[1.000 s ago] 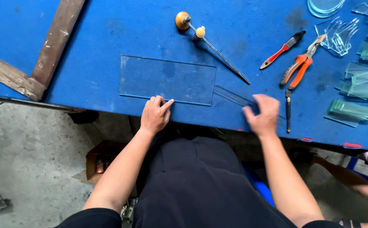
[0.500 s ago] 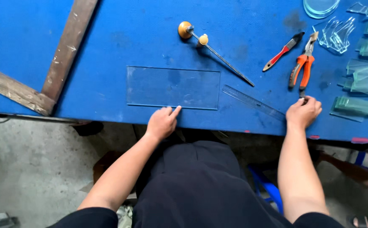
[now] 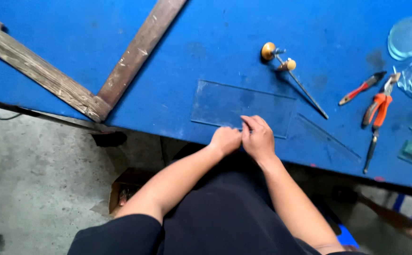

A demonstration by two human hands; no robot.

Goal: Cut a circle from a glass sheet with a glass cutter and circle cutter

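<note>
**glassnewb:** Starting from the bottom of the frame, what have we got?

**benchrat:** Closest in is the person's black top (image 3: 225,208), with grey floor (image 3: 36,179) and a cardboard box (image 3: 125,189) at lower left. Both arms reach up to the near edge of the blue table (image 3: 206,38), about the middle of the frame.

**glassnewb:** And the hands?

**benchrat:** The left hand (image 3: 225,140) is curled up, knuckles out, right at the near edge of the clear glass sheet (image 3: 225,101). The right hand (image 3: 259,138) is touching it side by side, with bent fingers lying over that same edge. I honestly can't tell whether either one is actually pinching the glass or just resting on it.

**glassnewb:** Where's the sheet itself?

**benchrat:** It's flat on the table just above the hands, with its long side along the table edge. A thin glass strip (image 3: 328,138) lies just to its right, at a slant.

**glassnewb:** So what stage is this?

**benchrat:** My read is that the work is on the sheet's near edge, both hands, no tool. Any move from here needs an even grip, since thin glass near a table edge isn't forgiving.

**glassnewb:** Further back?

**benchrat:** A brass-knobbed rod tool (image 3: 286,71) sits above the sheet. Orange pliers (image 3: 376,106) and a red-handled tool (image 3: 359,89) are at right, and a round glass disc (image 3: 406,38) at upper right. Two wooden bars (image 3: 140,49) meet at upper left.
</note>
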